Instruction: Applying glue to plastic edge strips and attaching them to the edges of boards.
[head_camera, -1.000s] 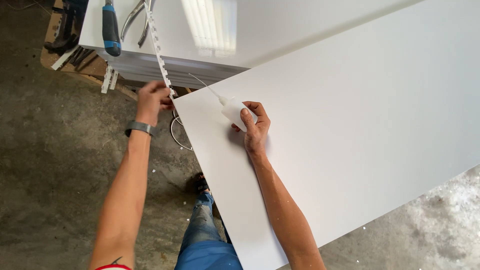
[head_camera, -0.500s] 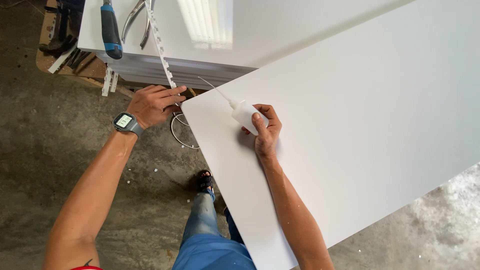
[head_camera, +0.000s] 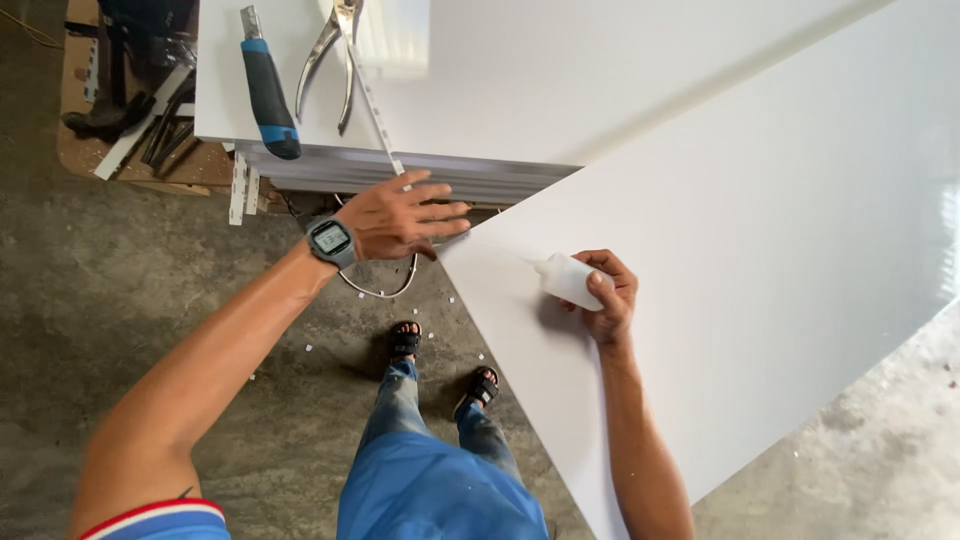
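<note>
Bottle (head_camera: 566, 280), small, white, soft plastic with a thin nozzle, lies tipped on the big white panel (head_camera: 760, 260), near its pointed left corner. Head view only: right hand (head_camera: 607, 295) wrapped around the bottle's body, thumb on top, nozzle pointing left toward the corner. Looks light and squeezable, likely slippery if wet; best gripped mid-body. Left hand (head_camera: 400, 215) spread flat, fingers wide, holding nothing, hovering just at the corner and over a wire loop (head_camera: 380, 285). Watch on that wrist. Farther back, a white board stack (head_camera: 520, 80) carries a blue knife (head_camera: 265, 90), pliers (head_camera: 335, 55) and a perforated strip (head_camera: 372, 100). Concrete floor below, sandalled feet.
</note>
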